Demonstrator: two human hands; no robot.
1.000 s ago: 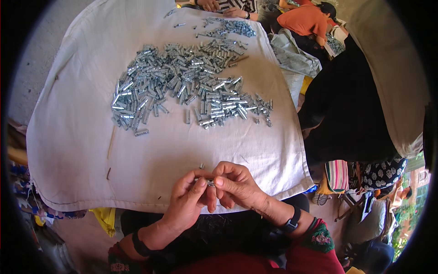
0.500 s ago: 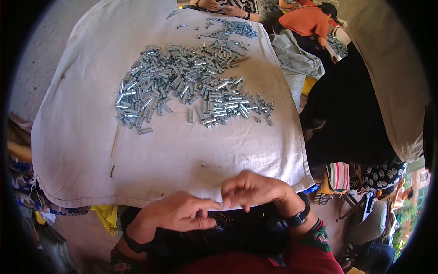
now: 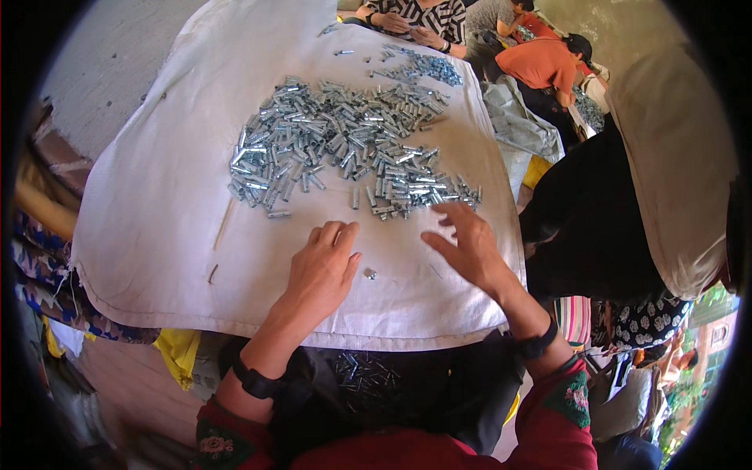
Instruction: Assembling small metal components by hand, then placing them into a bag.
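Note:
A wide heap of short, silvery metal tubes (image 3: 313,129) lies on a white cloth. My right hand (image 3: 474,247) is raised just short of the heap's near right edge. Its thumb and fingers are spread, and nothing shows between them. My left hand (image 3: 325,262) hovers over the bare cloth in front of the heap, fingers loosely bent and thumb apart, with no thing visible in it. Between the two hands a small shiny metal piece (image 3: 371,274) rests on the cloth. Thin dark metal pins or bolts (image 3: 364,376) are gathered on my lap below the table edge.
The white cloth (image 3: 157,258) covers the table, with a thin stick (image 3: 224,223) at its left. Smaller metal parts (image 3: 431,69) are piled at the far right. Across the table are a co-worker's hands (image 3: 407,27). A person in an orange shirt (image 3: 540,64) bends beyond a grey sack (image 3: 521,117).
Both hands have moved forward from the near table edge toward the heap, and farther apart. The right hand has spread its fingers. The pins on my lap now show. The view has shifted slightly.

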